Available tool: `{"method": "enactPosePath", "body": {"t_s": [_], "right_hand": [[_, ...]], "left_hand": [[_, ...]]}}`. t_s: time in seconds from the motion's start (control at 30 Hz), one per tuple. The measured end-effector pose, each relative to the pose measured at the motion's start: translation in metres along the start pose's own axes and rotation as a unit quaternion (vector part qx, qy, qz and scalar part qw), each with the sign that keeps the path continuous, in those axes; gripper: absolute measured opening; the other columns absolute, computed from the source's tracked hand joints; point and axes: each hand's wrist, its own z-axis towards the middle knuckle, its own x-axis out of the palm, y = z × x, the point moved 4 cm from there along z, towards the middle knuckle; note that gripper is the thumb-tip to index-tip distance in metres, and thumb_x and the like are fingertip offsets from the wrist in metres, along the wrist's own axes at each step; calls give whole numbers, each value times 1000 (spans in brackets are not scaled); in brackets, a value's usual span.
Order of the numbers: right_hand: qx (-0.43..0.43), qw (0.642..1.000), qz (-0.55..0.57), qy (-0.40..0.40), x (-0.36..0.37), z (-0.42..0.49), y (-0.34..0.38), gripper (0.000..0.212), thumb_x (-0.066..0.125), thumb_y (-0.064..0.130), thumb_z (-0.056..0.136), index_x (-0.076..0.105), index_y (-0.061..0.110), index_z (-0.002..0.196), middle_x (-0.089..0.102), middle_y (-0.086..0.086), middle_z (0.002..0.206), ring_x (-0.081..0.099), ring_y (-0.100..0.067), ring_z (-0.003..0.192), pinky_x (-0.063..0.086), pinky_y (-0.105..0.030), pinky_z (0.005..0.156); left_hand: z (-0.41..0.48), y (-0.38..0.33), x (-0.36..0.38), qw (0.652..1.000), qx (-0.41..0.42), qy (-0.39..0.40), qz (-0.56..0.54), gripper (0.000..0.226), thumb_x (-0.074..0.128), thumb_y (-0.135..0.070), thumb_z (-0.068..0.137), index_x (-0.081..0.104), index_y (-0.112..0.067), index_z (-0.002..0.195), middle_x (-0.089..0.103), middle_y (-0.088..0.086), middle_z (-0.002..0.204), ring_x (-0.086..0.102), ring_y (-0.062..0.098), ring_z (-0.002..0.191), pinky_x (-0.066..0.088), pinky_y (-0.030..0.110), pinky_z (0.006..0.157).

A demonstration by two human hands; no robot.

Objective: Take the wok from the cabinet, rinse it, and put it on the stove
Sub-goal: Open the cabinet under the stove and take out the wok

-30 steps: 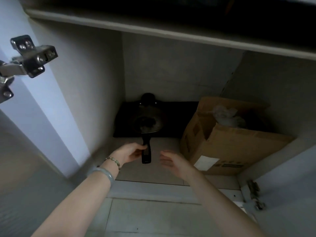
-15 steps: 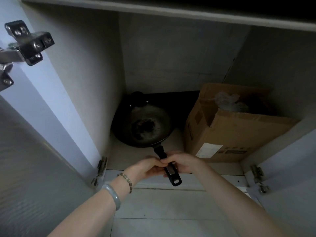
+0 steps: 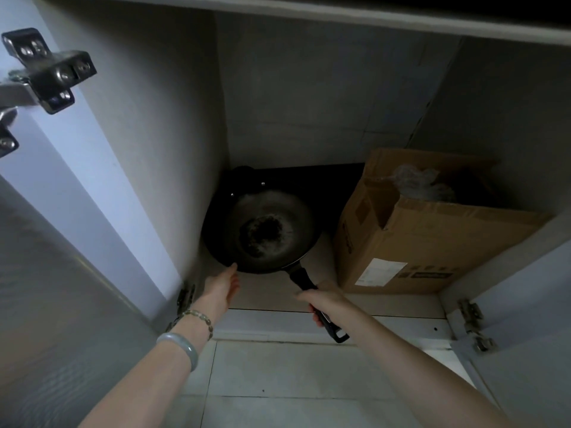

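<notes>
Because the wok [image 3: 262,233], empty on the cabinet floor [image 3: 268,291] beside a cardboard box [image 3: 417,242] holding a crumpled clear bag [image 3: 420,183], is judged rigid and front-heavy, the right grip [image 3: 327,304] is curled round its long handle [image 3: 304,281] and the left grip [image 3: 221,288], fingers straight, meets the near rim for support.

Nothing here is showing clearly enough to be read. The cardboard box [image 3: 432,242] is carrying a white label [image 3: 380,271] low on its front face, near its left corner, but the print on it is blurring into grey. Just right of that label, along the box's bottom edge, a dark printed strip [image 3: 429,275] is running, its characters too small to make out.
</notes>
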Motion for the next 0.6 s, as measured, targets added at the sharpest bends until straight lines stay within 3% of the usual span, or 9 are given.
{"method": "enactPosePath", "body": {"t_s": [0.17,0.33,0.43,0.5,0.6], "right_hand": [[-33,996,-60,-52,-3,6,-9,14,60,14,81,57,4,91,56,-7,63,47,-13,36,42,-20,38],[-60,989,-113,-77,-18,6,-16,18,61,18,77,61,9,94,60,-5,64,53,-16,44,44,-23,42],[-77,983,-143,-84,-25,2,-17,21,61,21,76,61,13,95,63,-6,70,58,-18,50,45,-24,43],[-80,981,-153,-87,-28,-3,-22,19,60,22,77,61,14,94,63,-6,70,58,-18,49,45,-24,43],[-83,979,-154,-100,-36,-11,-31,10,59,22,75,60,18,84,63,-5,65,56,-18,46,43,-25,43]], "left_hand": [[16,-14,-7,999,23,-21,15,35,70,-20,85,56,-2,112,62,12,84,59,19,72,53,22,52],[19,-10,-6,999,-30,11,37,39,66,-21,88,56,-2,120,64,12,86,60,21,72,51,32,71],[16,-4,-8,998,-49,13,47,30,62,-15,90,55,-5,118,63,19,117,60,22,78,48,35,87],[10,-1,-11,997,-55,13,49,17,60,-12,91,56,-7,107,58,19,129,60,22,78,46,37,89],[0,3,-13,998,-42,5,48,35,61,-11,90,55,-2,122,59,21,122,61,29,99,48,40,87]]}}
